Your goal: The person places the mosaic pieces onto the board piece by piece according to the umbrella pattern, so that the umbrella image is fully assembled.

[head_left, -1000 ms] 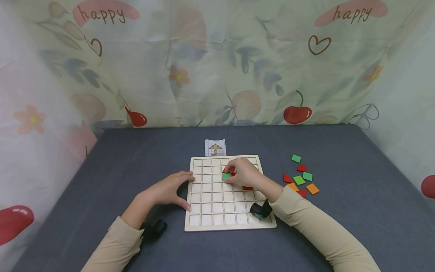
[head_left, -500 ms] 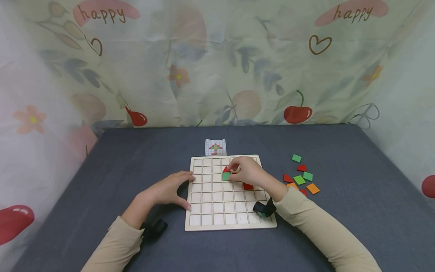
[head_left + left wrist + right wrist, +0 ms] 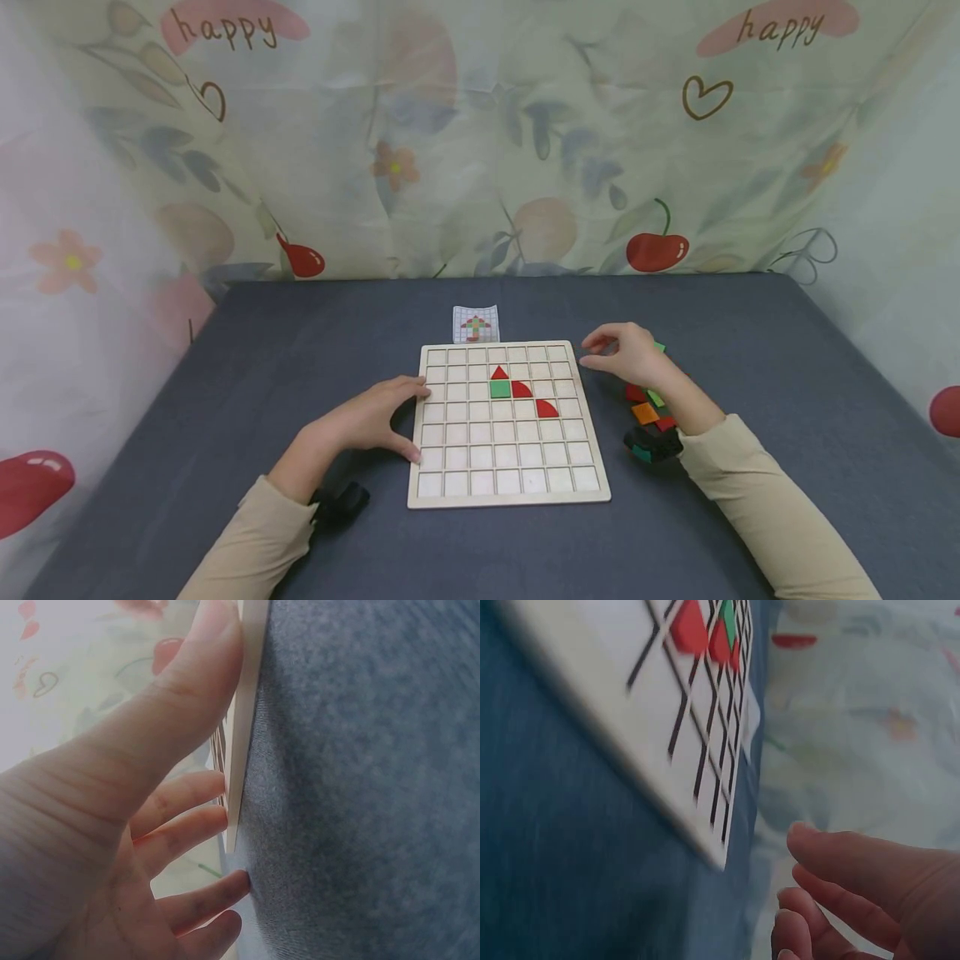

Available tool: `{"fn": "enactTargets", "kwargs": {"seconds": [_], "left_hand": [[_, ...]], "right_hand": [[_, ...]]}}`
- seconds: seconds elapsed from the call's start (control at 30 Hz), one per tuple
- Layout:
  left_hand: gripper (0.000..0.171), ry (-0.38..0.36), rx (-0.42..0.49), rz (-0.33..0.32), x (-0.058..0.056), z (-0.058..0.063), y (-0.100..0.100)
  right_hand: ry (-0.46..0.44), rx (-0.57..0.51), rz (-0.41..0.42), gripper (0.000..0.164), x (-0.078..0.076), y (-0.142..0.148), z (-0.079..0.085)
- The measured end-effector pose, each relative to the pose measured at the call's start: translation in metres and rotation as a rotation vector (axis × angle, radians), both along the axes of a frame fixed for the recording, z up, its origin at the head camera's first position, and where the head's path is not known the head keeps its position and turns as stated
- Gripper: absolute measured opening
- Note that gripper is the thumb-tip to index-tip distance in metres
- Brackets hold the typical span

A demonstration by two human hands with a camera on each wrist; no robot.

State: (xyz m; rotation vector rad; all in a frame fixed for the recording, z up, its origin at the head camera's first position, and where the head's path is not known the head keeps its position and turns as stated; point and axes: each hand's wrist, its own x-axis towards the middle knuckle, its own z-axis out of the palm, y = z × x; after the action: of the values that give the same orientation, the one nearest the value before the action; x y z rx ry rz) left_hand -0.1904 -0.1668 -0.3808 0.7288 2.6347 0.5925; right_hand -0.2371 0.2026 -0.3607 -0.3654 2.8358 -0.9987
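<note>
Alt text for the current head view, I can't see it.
A left hand touches the left edge of a wooden grid board bearing a red triangle, a green square and two red quarter-circles. The right hand, visibly empty, hovers beside the board's right edge, near loose coloured tiles. A pattern card lies beyond the board.

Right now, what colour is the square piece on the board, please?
The square piece is green, clearest in the head view.
</note>
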Motion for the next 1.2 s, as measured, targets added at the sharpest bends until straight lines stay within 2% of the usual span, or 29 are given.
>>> {"fn": "enactTargets", "kwargs": {"seconds": [0.27,0.5,0.8,1.2], "left_hand": [[0.092,-0.007,-0.007,0.01,0.0,0.001,0.0],[0.091,-0.005,-0.012,0.009,0.0,0.001,0.0],[0.091,-0.015,-0.013,0.021,0.001,0.002,0.001],[0.091,-0.017,-0.008,0.025,0.001,0.001,0.001]], "right_hand": [[-0.033,0.039,-0.122,0.038,-0.005,0.05,0.003],[-0.068,0.085,-0.166,0.048,-0.012,0.075,-0.003],[-0.104,0.127,-0.202,0.053,-0.019,0.092,-0.014],[-0.125,0.146,-0.221,0.042,-0.018,0.093,-0.015]]}}
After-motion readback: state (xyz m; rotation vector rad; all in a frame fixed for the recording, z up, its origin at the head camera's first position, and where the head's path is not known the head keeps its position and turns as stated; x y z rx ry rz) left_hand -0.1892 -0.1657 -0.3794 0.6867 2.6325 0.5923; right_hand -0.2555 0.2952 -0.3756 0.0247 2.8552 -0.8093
